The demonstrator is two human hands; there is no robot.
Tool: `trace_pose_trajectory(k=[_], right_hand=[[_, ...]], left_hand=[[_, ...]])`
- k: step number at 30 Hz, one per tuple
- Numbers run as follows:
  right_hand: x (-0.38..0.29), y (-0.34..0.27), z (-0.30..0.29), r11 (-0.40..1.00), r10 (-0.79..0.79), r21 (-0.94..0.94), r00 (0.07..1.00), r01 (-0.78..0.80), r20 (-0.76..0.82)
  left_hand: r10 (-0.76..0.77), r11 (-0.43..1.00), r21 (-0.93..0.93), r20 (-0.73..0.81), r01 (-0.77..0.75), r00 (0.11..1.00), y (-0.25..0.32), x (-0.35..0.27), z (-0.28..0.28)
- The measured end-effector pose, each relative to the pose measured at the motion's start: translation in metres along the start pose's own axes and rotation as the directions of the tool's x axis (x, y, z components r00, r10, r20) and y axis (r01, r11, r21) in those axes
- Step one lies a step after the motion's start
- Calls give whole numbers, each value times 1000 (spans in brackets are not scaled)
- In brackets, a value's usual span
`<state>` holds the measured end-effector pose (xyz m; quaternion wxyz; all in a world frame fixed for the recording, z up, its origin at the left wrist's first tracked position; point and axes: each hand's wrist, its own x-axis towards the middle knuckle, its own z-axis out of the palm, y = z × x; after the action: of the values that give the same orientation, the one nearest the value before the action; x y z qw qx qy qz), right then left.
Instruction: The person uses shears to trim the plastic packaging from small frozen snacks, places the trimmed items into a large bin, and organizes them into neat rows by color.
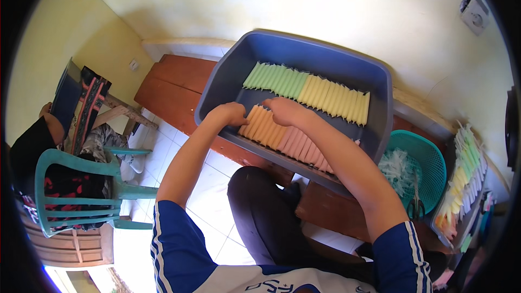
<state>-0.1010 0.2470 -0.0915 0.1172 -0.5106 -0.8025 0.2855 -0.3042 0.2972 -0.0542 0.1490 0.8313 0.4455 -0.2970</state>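
A grey-blue plastic tub (388,85) in front of me holds two rows of slim, filled plastic tubes resembling ice pops. In the far row, green tubes (276,79) lie to the left of yellow tubes (336,95). Orange tubes (260,128) and pink tubes (303,146) form the near row, partly covered by my right forearm. My left hand (232,114) is at the left end of the orange tubes, fingers bent. Over their upper ends reaches my right hand (285,111), palm down. Its fingertips are partly hidden, and whether either hand grips a tube is unclear.
The tub rests on a reddish-brown wooden bench (175,77) against the wall. At right, a teal plastic basket (437,162) contains clear plastic scraps (397,171) and scissors (416,203). Beyond it stands a tray of more coloured tubes (460,175). A person sits in a green chair (77,162) at left.
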Motion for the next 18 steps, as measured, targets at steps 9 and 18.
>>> trace_pose_trajectory(k=[9,18], right_hand=[[-105,-5,-42,999,14,49,977,-4,-214],[-248,-11,-61,982,-85,92,815,167,-573]], left_hand=[[28,922,-325,-486,-210,874,92,-77,-16],[165,815,-364,-601,-451,782,169,-139,-14]])
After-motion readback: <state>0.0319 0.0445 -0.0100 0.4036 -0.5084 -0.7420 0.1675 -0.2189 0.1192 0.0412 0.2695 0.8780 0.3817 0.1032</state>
